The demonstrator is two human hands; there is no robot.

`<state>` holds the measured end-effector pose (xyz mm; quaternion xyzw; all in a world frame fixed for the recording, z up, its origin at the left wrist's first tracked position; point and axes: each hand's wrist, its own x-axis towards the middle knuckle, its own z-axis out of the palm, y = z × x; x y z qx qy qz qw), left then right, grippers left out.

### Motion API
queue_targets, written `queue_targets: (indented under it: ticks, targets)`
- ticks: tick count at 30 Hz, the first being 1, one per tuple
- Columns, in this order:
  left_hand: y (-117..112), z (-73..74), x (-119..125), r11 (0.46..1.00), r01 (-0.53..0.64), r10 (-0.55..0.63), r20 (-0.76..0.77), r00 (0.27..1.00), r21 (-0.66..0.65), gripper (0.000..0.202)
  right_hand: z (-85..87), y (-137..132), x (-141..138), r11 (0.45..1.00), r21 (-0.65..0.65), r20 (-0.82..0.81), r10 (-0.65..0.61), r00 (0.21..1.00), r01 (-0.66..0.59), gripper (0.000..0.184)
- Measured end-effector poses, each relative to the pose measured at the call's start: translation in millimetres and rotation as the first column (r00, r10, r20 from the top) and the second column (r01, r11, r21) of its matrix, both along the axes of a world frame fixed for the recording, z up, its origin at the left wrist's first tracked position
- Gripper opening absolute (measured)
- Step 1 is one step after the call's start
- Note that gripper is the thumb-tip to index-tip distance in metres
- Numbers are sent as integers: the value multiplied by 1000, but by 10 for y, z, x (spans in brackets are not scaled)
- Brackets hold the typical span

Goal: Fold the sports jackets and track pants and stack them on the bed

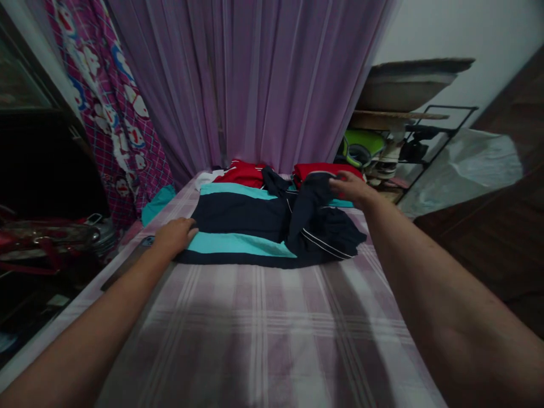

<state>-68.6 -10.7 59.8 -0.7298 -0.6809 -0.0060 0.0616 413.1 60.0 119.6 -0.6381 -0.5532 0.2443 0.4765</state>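
Observation:
A navy and turquoise top (242, 217) with thin white piping lies across the bed, its left part flat and its right part bunched. My left hand (175, 233) is at its left edge, fingers and thumb closed together on the cloth. At the far right, my right hand (351, 187) pinches a raised, folded piece of the same navy cloth, which looks like a sleeve. Some of that hand's fingertips are hidden behind the fabric.
Behind the top lie red clothes (244, 173) and a folded red cloth (327, 168). The bed has a plaid sheet (255, 334). A purple curtain (263, 85) hangs at the back. A cluttered rack (425, 136) stands right; a dark flat object (130, 263) lies near my left forearm.

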Motion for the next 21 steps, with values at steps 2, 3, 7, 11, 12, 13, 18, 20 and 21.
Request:
queue_targets:
  ticks: [2, 3, 7, 11, 12, 13, 18, 20, 21]
  targets:
    - [-21, -190, -126, 998, -56, 53, 117, 992, 30, 51, -280, -268, 29, 983, -183, 115, 47, 992, -25, 40]
    - [-56, -275, -201, 995, -86, 78, 168, 983, 40, 56, -443, -436, 53, 973, -222, 185, 105, 977, -62, 35]
    - [-227, -429, -397, 968, -251, 247, 302, 921, -28, 69, -1032, -1040, 126, 941, -269, 381, 298, 875, -204, 43]
    - [-309, -407, -293, 951, -306, 301, 340, 891, -41, 65, -1280, -1209, 74, 981, -192, 513, 101, 853, -1, 41]
    - [-319, -406, -243, 951, -310, 291, 359, 887, -4, 62, -1285, -1203, 53, 985, -164, 526, 42, 849, 54, 39]
    - [-328, -409, -195, 947, -318, 278, 391, 877, 39, 60, -1273, -1196, 36, 985, -140, 534, -7, 846, 97, 39]
    - [-420, -436, -136, 924, -349, 191, 601, 776, 155, 58, -1146, -1350, 113, 980, -129, 509, -67, 858, 153, 40]
    - [-495, -449, -200, 938, -314, 164, 610, 776, 146, 58, -1146, -1510, 210, 980, -117, 468, -87, 880, 160, 40]
    - [-541, -461, -236, 947, -292, 156, 600, 784, 135, 58, -1164, -1596, 259, 980, -116, 444, -97, 891, 164, 40]
